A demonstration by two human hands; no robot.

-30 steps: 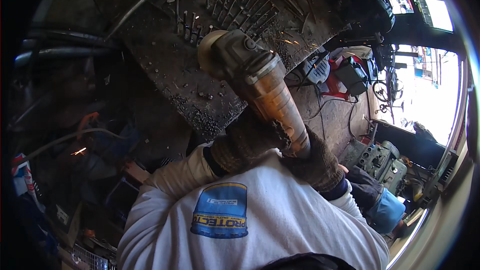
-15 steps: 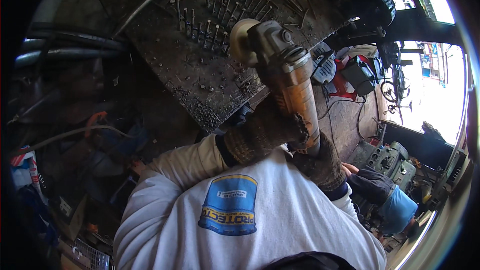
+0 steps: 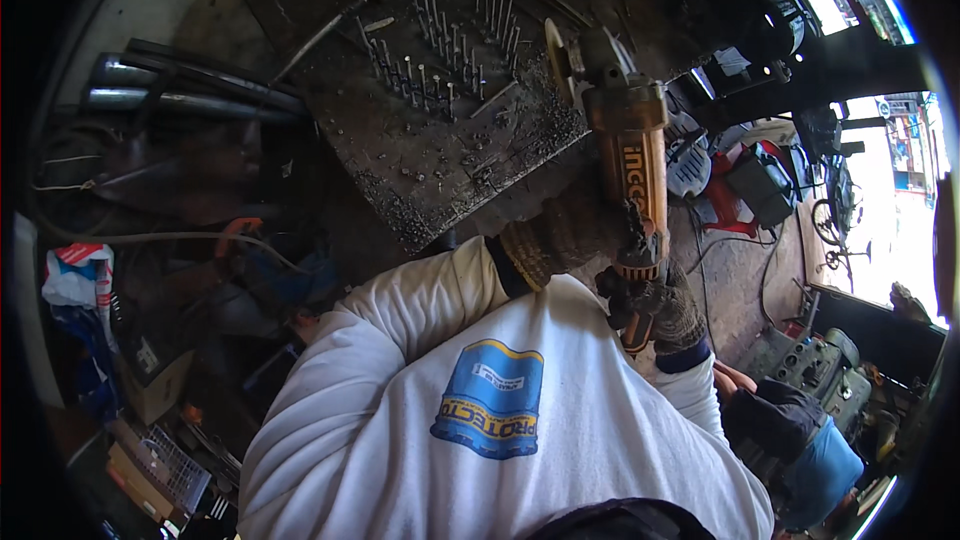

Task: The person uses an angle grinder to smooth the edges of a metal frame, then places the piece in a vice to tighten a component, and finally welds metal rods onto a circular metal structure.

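Observation:
An orange and dark angle grinder [image 3: 632, 145] is held out from my chest, its head away from me. Its pale disc [image 3: 558, 60] faces left and is seen nearly edge-on, apart from the table. My left hand [image 3: 570, 235], in a dirty knitted glove, wraps round the grinder's body. My right hand [image 3: 662, 308], gloved too, grips its rear end; some of its fingers are hidden. Left of the disc, several thin metal rods [image 3: 440, 45] stand upright on a dark metal table [image 3: 365, 165] strewn with small bits.
Metal pipes [image 3: 190, 100] lie at the left. A red and white bag [image 3: 80, 275] and a wire basket [image 3: 175, 470] are at lower left. A red plastic chair [image 3: 725, 202] stands to the right, with cables on the floor. Another person [image 3: 815, 460] is beside a grey machine [image 3: 815, 365].
The grinder has moved right and turned, so its disc now shows nearly edge-on. Both hands have shifted right with it and keep their hold. The view has shifted too.

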